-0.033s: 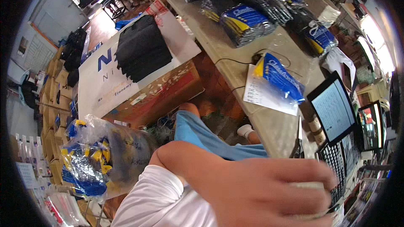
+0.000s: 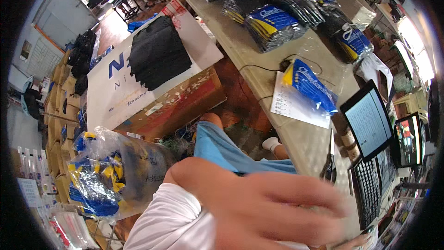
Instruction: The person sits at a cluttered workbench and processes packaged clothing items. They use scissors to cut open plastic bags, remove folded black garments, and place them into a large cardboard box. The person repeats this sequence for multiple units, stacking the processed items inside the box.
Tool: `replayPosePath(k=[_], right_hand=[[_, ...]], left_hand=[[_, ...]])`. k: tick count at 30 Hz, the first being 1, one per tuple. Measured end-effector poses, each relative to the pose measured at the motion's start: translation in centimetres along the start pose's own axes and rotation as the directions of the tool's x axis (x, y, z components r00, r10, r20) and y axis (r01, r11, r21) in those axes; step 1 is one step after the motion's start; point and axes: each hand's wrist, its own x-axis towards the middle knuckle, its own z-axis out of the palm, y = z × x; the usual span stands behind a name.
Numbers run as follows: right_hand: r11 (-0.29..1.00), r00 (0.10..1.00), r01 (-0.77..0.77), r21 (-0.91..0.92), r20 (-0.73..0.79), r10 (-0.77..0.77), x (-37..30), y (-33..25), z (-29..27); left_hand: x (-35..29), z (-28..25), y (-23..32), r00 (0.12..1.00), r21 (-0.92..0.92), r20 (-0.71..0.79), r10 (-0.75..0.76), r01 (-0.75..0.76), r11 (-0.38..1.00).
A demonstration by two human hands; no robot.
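Observation:
My left hand (image 2: 273, 208) reaches across from the white sleeve toward the right, above the near end of the table. Its fingers are stretched out and apart, smeared by motion, with nothing visible between them. Nearest to the fingertips is a black keyboard (image 2: 368, 194). Beyond it stands a dark-framed screen (image 2: 368, 119) showing lines of text. At the lower edge, a small patch of skin (image 2: 354, 241) seems to be my right hand; its fingers are not clear.
On the table (image 2: 296, 141) lie a paper sheet (image 2: 296, 102), a blue-yellow packet (image 2: 312, 85) and bagged dark goods (image 2: 273, 25). Folded black cloth (image 2: 159, 53) rests on a large carton (image 2: 185, 104) at left. Nearer stands a clear bag (image 2: 138, 166) of blue-yellow packets.
My left hand has drawn back slightly to the left, baring more of the keyboard. Its fingers look straighter. The view has shifted a little.

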Motion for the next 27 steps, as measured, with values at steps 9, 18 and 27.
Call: replayPosePath(k=[9,18,27], right_hand=[[0.918,0.925,0.352,0.184,-0.216,-0.311,3.9,-10.1,-6.8],[0.157,0.848,0.271,0.95,-0.158,-0.506,-5.0,-37.5,-18.8],[-0.195,0.743,-0.034,0.98,-0.105,-0.661,-14.3,-45.6,-21.6]], left_hand=[[-9.1,-31.4,-7.8,0.675,0.926,-0.377,-0.634,0.27,-0.264],[-12.3,-43.1,-9.8,0.637,0.945,-0.325,-0.699,0.251,-0.21],[-12.9,-38.9,-10.4,0.566,0.93,-0.222,-0.794,-0.122,-0.347]])
